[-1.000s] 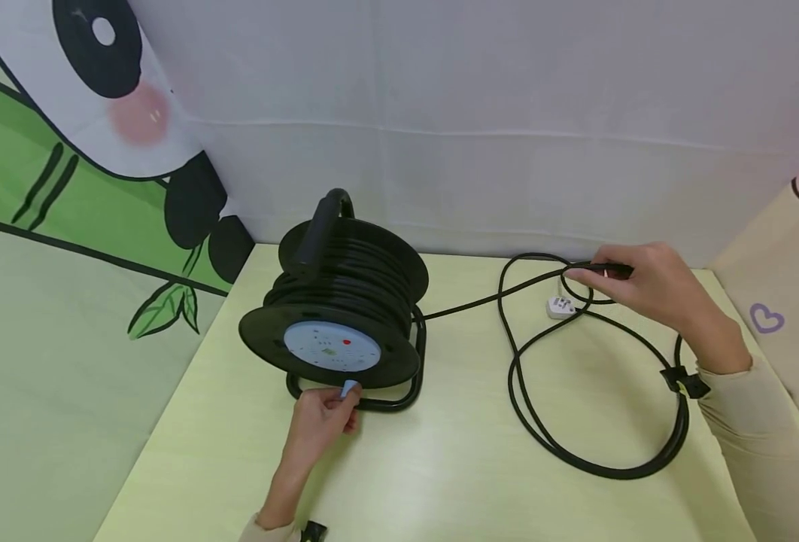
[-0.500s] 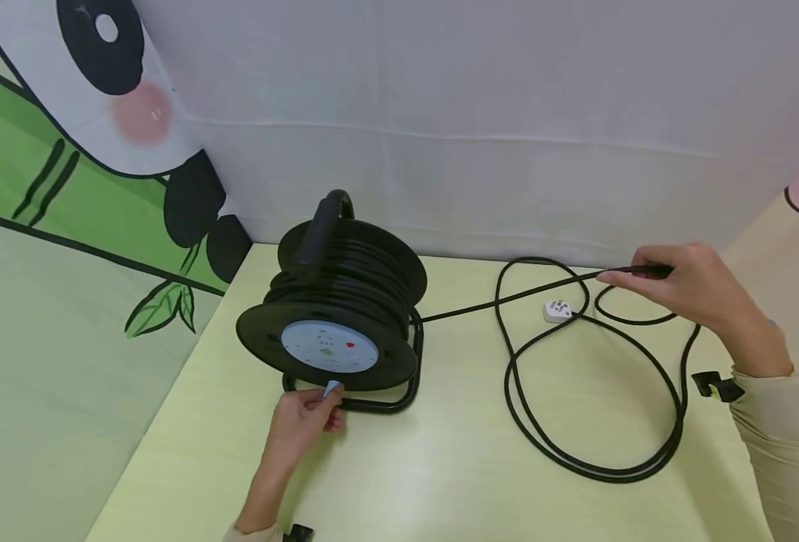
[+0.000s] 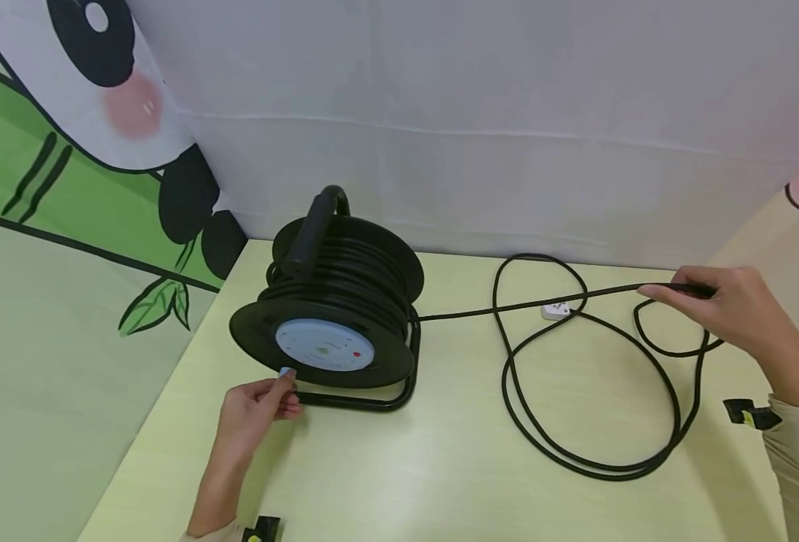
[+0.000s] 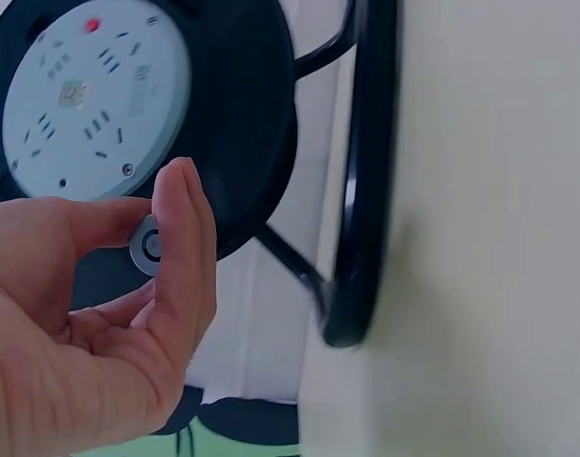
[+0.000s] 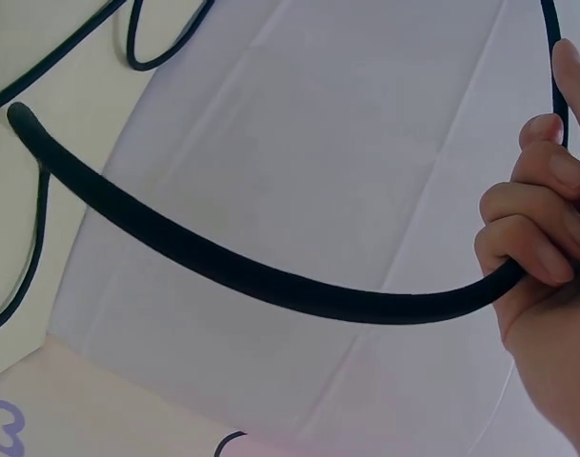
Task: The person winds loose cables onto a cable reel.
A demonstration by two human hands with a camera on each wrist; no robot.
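While the cable reel [image 3: 345,297] stands on its tubular frame [image 3: 345,401] on the pale table [image 3: 454,452], it looks thick with windings and probably heavy, best lifted by the bar handle [image 3: 313,233] across its top, since its smooth sides would likely slip in the fingers. The cable [image 3: 457,315] seems bendy yet springy, presumably light in a short length and tough enough to be held anywhere along its run; it leaves the reel's right side nearly straight, and its slack lies in loose loops well to the right of the reel. Among those loops, also right of the reel, lies the white plug [image 3: 555,311], rigid and perhaps the easiest piece to chip. At the reel's near edge, the left hand [image 3: 257,406] pinches the small blue knob [image 4: 145,248], thumb and fingertip parted only by its thickness. Well to the right of the reel, the right hand [image 3: 738,312] curls its fingers snugly round the cable, and a length bows away from the palm.
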